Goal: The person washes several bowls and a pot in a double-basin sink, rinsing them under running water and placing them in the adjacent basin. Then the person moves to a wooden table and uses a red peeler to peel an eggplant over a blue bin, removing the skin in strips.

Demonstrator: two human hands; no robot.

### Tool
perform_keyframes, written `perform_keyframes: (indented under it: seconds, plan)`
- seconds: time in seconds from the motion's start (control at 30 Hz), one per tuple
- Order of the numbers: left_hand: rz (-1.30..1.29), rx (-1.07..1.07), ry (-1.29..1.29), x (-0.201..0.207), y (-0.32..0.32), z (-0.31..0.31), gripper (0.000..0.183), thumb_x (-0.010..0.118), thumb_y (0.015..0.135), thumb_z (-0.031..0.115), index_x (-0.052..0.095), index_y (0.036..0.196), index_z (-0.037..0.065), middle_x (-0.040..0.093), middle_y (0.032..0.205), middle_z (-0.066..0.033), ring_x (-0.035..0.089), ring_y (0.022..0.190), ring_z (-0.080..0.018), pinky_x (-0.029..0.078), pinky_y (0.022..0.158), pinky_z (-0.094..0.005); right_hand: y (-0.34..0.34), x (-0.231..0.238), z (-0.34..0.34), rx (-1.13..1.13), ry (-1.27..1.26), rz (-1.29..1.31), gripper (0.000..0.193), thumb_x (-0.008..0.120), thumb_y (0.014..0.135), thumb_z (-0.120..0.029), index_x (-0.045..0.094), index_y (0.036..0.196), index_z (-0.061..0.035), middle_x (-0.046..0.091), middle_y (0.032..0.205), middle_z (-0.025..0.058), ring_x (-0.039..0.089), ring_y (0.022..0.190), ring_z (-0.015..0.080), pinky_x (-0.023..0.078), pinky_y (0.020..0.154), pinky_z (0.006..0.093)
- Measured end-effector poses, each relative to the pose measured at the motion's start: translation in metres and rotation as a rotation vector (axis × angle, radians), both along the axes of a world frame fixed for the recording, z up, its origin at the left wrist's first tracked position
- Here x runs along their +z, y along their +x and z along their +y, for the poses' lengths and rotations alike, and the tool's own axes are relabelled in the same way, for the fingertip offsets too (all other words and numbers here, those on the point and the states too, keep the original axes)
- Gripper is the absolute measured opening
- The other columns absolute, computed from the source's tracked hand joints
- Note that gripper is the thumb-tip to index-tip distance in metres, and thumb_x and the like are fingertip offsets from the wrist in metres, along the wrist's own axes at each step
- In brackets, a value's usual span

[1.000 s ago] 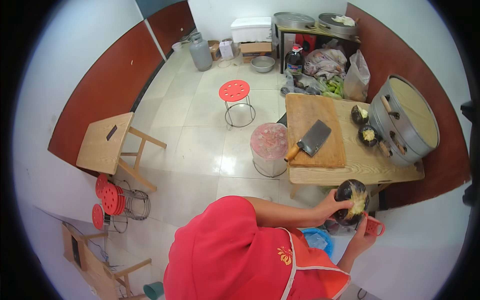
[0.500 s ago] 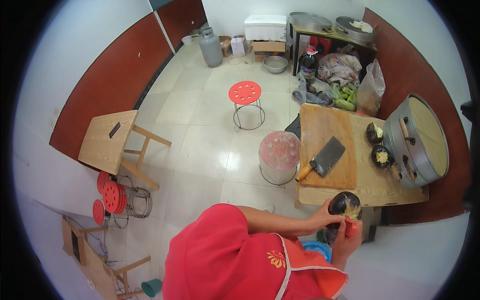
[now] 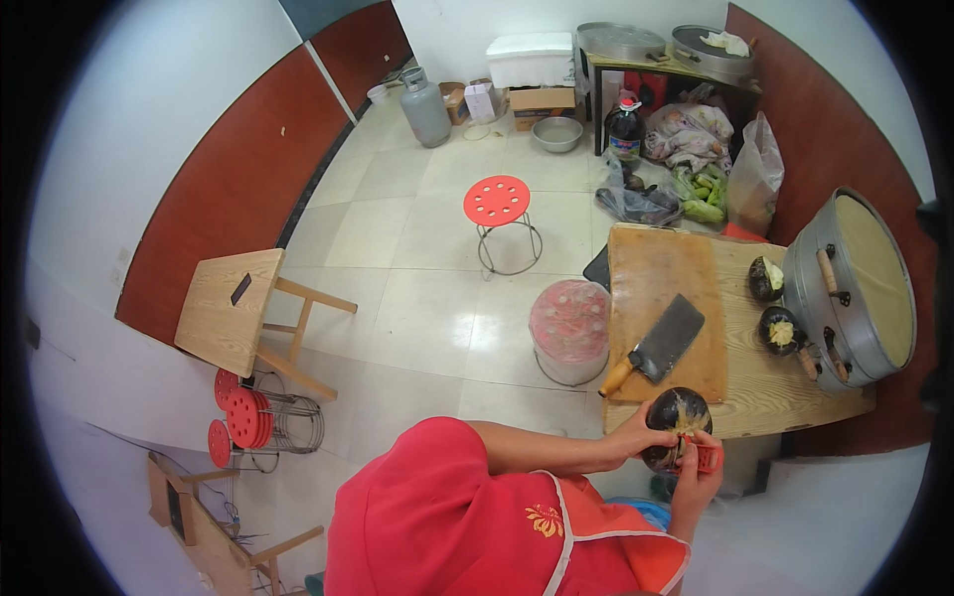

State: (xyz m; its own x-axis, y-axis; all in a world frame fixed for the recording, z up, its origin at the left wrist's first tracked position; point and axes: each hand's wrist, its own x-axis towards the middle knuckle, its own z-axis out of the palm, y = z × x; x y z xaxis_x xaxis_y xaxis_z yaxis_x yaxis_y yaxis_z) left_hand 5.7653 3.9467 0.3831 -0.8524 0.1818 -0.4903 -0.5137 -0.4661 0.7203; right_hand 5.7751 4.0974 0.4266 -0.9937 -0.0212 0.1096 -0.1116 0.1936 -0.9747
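A dark, round eggplant (image 3: 680, 408) with pale peeled patches is gripped in my left hand (image 3: 630, 438), the fingers wrapped round its left side. My right hand (image 3: 699, 481) closes on a red peeler (image 3: 707, 458), pressed close against the eggplant's pale part. The blade is too small to make out. Both hands are just off the near edge of the wooden table (image 3: 765, 422). Beyond them, on a cutting board (image 3: 661, 268), lies a cleaver (image 3: 668, 338) with a wooden handle. Two more partly peeled eggplants, one (image 3: 765, 279) farther and one (image 3: 778, 330) nearer, sit to its right.
A large metal steamer (image 3: 830, 298) stands at the table's right end. Below my hands is something blue (image 3: 646, 512), partly hidden. A plastic-covered stool (image 3: 569, 333) and a red stool (image 3: 497, 202) stand left of the table. Bagged vegetables (image 3: 701, 189) lie behind it.
My head view has shifted slightly, so the room sits lower and farther right. My hands still hold the eggplant and the peeler; the eggplant is turned a little and the peeler sits lower on it.
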Motion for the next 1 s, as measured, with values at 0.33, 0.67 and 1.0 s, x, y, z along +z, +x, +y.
perform_keyframes:
  seconds: [0.33, 0.67, 1.0]
  plan:
    - [0.027, 0.07, -0.034, -0.018, -0.024, -0.001, 0.08, 0.08, 0.073, 0.019, 0.035, 0.138, 0.01, 0.054, 0.123, -0.0055, 0.056, 0.109, -0.0159, 0.052, 0.085, -0.0326, -0.03, -0.005, -0.018, -0.046, 0.033, 0.108, 0.009, 0.062, 0.088, -0.005, 0.06, 0.096, 0.0004, 0.058, 0.101, 0.0092, 0.057, 0.093, 0.0185, 0.045, 0.084, 0.0299]
    - [0.127, 0.063, 0.159, 0.004, -0.027, 0.024, 0.071, 0.081, 0.072, 0.011, 0.042, 0.132, 0.006, 0.057, 0.117, -0.0053, 0.056, 0.107, -0.0162, 0.047, 0.092, -0.0317, -0.021, 0.002, -0.003, -0.349, -0.106, 0.094, 0.044, 0.063, 0.087, -0.004, 0.047, 0.128, 0.0003, 0.054, 0.114, 0.0112, 0.049, 0.117, 0.023, 0.036, 0.101, 0.0349]
    - [0.177, -0.115, 0.304, 0.026, -0.003, 0.072, 0.049, 0.071, 0.081, 0.01, 0.049, 0.124, 0.001, 0.063, 0.113, -0.0103, 0.064, 0.1, -0.0198, 0.056, 0.081, -0.0354, 0.019, 0.018, 0.043, -0.624, -0.324, -0.065, 0.023, 0.06, 0.091, -0.014, 0.061, 0.112, -0.0044, 0.06, 0.099, 0.0021, 0.052, 0.079, 0.0069, 0.043, 0.068, 0.022]
